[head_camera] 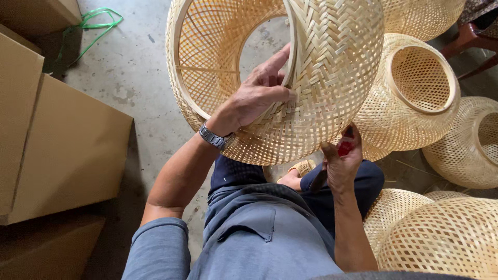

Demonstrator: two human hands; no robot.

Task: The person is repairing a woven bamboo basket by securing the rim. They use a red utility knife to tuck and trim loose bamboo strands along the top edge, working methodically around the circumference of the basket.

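My left hand grips the inner rim of a woven bamboo lampshade, held up over my lap, fingers curled tight. My right hand is closed on a red-handled tool just beneath it. More woven shades nearby, cardboard boxes left.

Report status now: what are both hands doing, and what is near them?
Left hand gripping woven bamboo shade at rim. Right hand holding red-handled tool beneath it. More shades close right.
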